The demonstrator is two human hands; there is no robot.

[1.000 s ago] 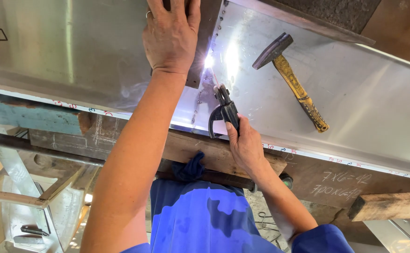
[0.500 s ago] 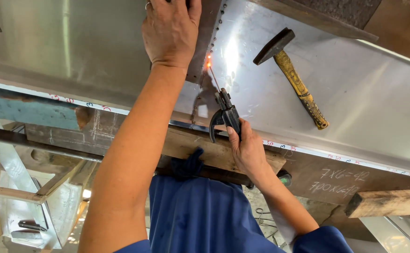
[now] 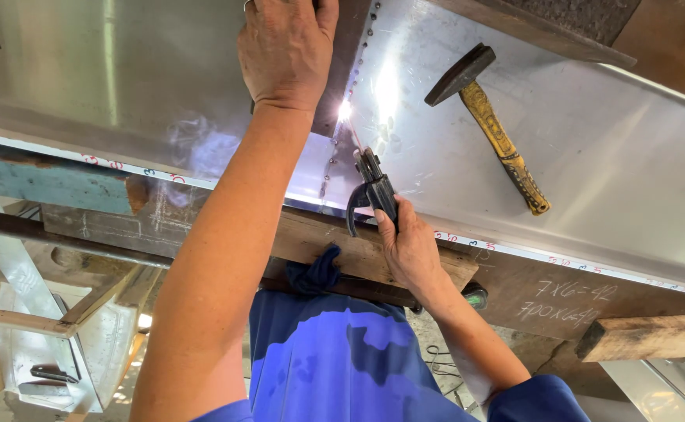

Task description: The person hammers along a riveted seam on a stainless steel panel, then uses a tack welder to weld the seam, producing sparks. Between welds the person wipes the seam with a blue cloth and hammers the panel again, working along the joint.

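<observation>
— Head view, background first?
— Shiny sheet-metal panel [image 3: 123, 70] across the top, resting on a worn wooden bench edge [image 3: 358, 246]. Chalk marks on the dark board at lower right.

— Left hand?
— Left hand [image 3: 284, 51] flat on the sheet, palm down, fingers spread rather than closed on anything, pressing just beside the dark seam [image 3: 342, 86].

— Right hand?
— Right hand [image 3: 413, 250] clamped around the dark electrode holder [image 3: 372, 191], thin rod [image 3: 353, 133] pointing up to the seam. Bright white arc [image 3: 345, 109] at the rod tip, glare spreading over the metal close by.

— Anything else near?
— Hammer [image 3: 487, 125] with yellowish handle lying on the right part of the sheet, well apart from both hands. Line of small tack spots [image 3: 331, 160] down the seam. Blue cloth [image 3: 315, 273] bunched under the bench edge, blue work clothing [image 3: 335, 359] below. Plank end [image 3: 647, 337] at lower right, pale metal frame [image 3: 37, 312] at lower left.

— In the way?
— Left forearm crossing over part of the bench; glare hiding the exact contact point.
</observation>
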